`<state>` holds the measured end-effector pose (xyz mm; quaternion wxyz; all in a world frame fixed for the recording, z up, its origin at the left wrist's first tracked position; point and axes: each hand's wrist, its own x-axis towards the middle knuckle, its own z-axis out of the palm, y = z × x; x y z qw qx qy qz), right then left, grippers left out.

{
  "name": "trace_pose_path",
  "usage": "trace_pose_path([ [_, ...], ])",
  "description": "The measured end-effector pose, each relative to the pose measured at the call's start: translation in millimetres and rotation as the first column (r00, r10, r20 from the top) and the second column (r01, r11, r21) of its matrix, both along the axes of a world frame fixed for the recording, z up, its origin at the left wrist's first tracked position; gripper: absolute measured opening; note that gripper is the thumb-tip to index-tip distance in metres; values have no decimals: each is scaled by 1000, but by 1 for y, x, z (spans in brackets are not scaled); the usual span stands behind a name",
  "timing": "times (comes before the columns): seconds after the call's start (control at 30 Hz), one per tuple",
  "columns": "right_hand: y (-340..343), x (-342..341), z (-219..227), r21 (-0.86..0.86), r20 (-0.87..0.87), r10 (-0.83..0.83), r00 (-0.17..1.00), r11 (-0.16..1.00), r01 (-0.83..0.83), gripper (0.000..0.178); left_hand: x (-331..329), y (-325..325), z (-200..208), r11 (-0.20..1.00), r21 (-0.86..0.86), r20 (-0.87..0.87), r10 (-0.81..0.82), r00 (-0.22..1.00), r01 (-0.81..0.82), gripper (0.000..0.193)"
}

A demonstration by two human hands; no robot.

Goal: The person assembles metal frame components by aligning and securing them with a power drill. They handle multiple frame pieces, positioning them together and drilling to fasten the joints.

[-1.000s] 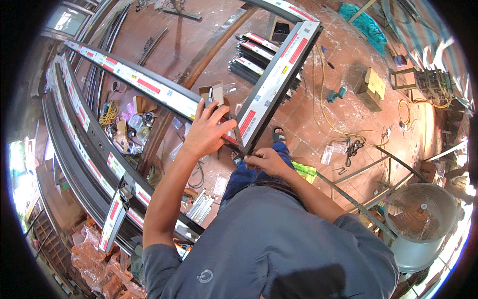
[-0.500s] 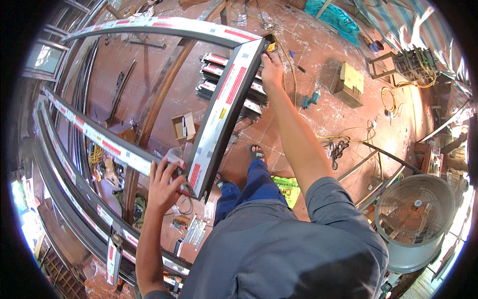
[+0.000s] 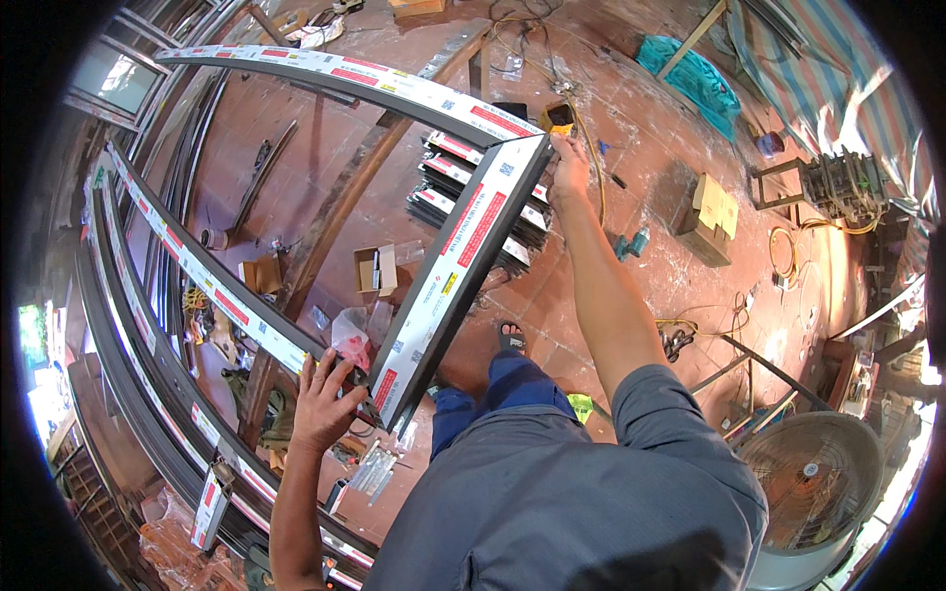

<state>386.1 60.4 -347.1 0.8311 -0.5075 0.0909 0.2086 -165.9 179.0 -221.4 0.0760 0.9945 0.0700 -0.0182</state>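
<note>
Dark metal profile bars with white-and-red protective film form a mitred, frame-like shape in front of me. My right hand (image 3: 569,169) grips the far end of the short crossbar (image 3: 455,264), at its corner with the long upper bar (image 3: 370,74). My left hand (image 3: 325,402) is closed over the near end of the long lower bar (image 3: 212,281), fingers on top and thumb toward the crossbar. At this near corner, the lower bar and crossbar lie close together; the hand partly hides the joint. A crumpled clear-and-pink plastic bag (image 3: 352,337) shows just beyond my left fingers.
More film-covered bars (image 3: 148,335) lie at left. Beneath the crossbar is a stack of short profiles (image 3: 445,174). An open carton (image 3: 376,268), a cardboard box (image 3: 711,222), cables (image 3: 783,258) and a teal power tool (image 3: 633,244) are on the tiled floor. A large drum fan (image 3: 810,483) stands at right.
The view has shifted, and the crossbar's far corner has come nearer to me with my right hand on it. My left hand stays at the lower bar's end.
</note>
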Motion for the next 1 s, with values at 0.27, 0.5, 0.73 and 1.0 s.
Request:
trace_pose_path([
  [0.27, 27, -8, -12, 39, -15, -283, 959, 958, 283, 17, -1, 2, -1, 1000, 13, 5, -15, 1000, 14, 43],
  [0.5, 30, -12, -8, -73, 141, -288, 947, 951, 300, 27, -5, 3, -3, 1000, 19, 44, -26, 999, 25, 35],
  [0.73, -21, -214, 18, 216, -165, 292, 942, 943, -255, 101, -18, 27, 21, 968, -249, -120, -55, 991, 23, 81],
  [1.0, -80, -467, -6, 472, -401, 548, 734, 810, -347, 61, -65, 215, -40, 223, -468, 176, 972, 157, -855, 115],
])
